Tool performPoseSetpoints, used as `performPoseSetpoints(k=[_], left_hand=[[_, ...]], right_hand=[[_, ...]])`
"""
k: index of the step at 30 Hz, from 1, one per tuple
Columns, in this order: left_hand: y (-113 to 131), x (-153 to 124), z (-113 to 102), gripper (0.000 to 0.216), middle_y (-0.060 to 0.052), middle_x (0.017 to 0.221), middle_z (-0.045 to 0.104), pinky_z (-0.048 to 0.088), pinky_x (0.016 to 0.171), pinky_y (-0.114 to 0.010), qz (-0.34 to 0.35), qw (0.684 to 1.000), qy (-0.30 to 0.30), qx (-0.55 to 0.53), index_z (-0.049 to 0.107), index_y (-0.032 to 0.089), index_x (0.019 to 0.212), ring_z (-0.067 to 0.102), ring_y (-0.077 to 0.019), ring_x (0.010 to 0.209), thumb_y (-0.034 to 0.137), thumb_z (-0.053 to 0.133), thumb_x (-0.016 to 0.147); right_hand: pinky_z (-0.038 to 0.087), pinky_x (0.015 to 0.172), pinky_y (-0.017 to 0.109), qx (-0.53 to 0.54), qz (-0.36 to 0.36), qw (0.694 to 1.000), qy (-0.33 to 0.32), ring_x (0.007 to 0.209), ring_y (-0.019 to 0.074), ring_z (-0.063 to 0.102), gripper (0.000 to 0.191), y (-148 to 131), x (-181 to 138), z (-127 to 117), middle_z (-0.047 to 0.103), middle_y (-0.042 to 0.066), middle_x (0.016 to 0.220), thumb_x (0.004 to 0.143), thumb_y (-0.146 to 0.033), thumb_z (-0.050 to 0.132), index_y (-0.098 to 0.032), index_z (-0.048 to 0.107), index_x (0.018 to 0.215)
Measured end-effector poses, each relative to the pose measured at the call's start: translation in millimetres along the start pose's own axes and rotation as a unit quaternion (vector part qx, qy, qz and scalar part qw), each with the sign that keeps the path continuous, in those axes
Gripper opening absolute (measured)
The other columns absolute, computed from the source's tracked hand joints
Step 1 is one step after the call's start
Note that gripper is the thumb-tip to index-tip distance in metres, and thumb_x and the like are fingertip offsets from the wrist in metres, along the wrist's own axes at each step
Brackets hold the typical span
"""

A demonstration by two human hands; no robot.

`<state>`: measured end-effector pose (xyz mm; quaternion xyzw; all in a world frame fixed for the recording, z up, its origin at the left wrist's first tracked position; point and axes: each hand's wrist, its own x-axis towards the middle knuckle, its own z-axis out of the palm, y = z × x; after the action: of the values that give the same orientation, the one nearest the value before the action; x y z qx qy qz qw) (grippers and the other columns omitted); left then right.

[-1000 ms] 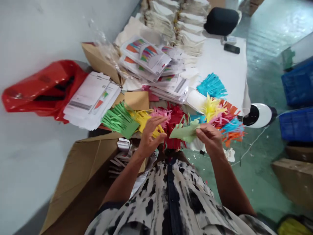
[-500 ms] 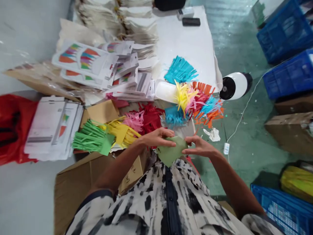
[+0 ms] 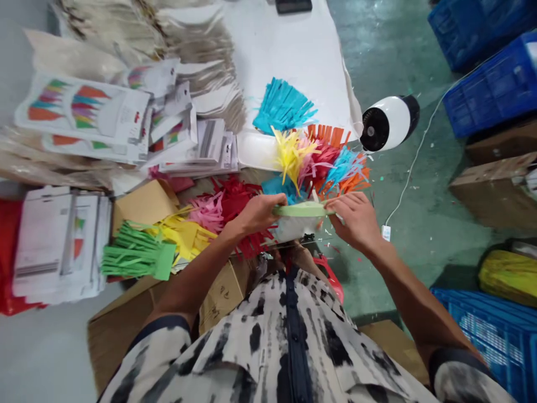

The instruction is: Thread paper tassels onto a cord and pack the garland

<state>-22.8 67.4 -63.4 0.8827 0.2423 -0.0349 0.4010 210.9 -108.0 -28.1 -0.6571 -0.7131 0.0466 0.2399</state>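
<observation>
Stretched between both hands is a light green paper piece [image 3: 302, 210], seen nearly edge-on as a narrow band. My left hand [image 3: 262, 211] pinches its left end, and my right hand [image 3: 353, 215] grips the right end. Just beyond it lies a fanned bundle of fringed paper in yellow [image 3: 291, 157], pink, red, blue and orange. A blue fringed paper piece [image 3: 283, 109] rests on the white surface farther off. Left of my left hand are red fringed paper [image 3: 237, 196], pink fringe [image 3: 207, 211], yellow fringe [image 3: 187, 238] and green fringed paper [image 3: 138, 252].
Printed white packages [image 3: 84, 112] are heaped at the left, with a stack of white cards [image 3: 44, 240] nearer. A cardboard box [image 3: 224, 294] stands below the work area. On the floor to the right are a white-and-black fan [image 3: 390, 123], a cable and blue crates [image 3: 490, 84].
The green paper has moved away from my body and turned from face-on to edge-on. My hands are farther apart, gripping its ends. The view has shifted too.
</observation>
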Motion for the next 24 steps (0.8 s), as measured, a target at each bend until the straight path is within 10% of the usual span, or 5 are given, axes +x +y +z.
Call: performPoseSetpoints(k=[6,11,17,24], left_hand=[[-15.2,-28.5,31.6,0.029,-0.015,0.124,0.072,0.053,0.101,-0.046,-0.012,0.972,0.037,0.234,0.069,0.019,0.113,0.066,-0.0317,0.120,0.010,0.060,0.087],[-16.3,-46.3,95.9,0.063,-0.017,0.157,0.052,0.025,0.130,-0.062,0.031,0.966,0.105,0.235,0.056,0.019,0.147,0.041,-0.0382,0.152,0.021,0.072,0.086],[-23.5,-22.4,164.1,0.047,-0.014,0.154,0.059,0.035,0.130,-0.053,0.154,0.966,0.014,0.207,0.060,0.015,0.146,0.046,-0.0291,0.152,0.014,0.051,0.100],[-41.9,-36.0,170.0,0.048,-0.019,0.152,0.060,0.051,0.114,-0.051,0.163,0.975,0.024,0.147,0.061,0.012,0.144,0.053,-0.0327,0.146,0.023,0.061,0.097]], right_hand=[[0.036,0.094,0.037,-0.068,0.009,0.998,-0.001,0.088,0.0188,0.060,0.020,-14.5,-59.6,81.9,0.078,0.003,0.100,0.100,-0.010,0.054,-0.023,0.067,0.091],[0.033,0.094,0.038,-0.087,0.042,0.994,-0.052,0.088,0.0201,0.060,0.021,-15.7,-100.0,143.4,0.078,0.006,0.102,0.102,-0.011,0.053,-0.020,0.069,0.092],[0.032,0.095,0.038,-0.068,0.069,0.990,-0.105,0.097,0.0201,0.066,0.024,-4.8,-114.7,152.5,0.079,0.008,0.116,0.105,-0.014,0.050,-0.021,0.073,0.109],[0.035,0.092,0.041,-0.047,0.045,0.982,-0.175,0.099,0.0218,0.070,0.034,15.1,-118.3,134.6,0.076,0.009,0.130,0.101,-0.008,0.051,-0.022,0.074,0.123]])
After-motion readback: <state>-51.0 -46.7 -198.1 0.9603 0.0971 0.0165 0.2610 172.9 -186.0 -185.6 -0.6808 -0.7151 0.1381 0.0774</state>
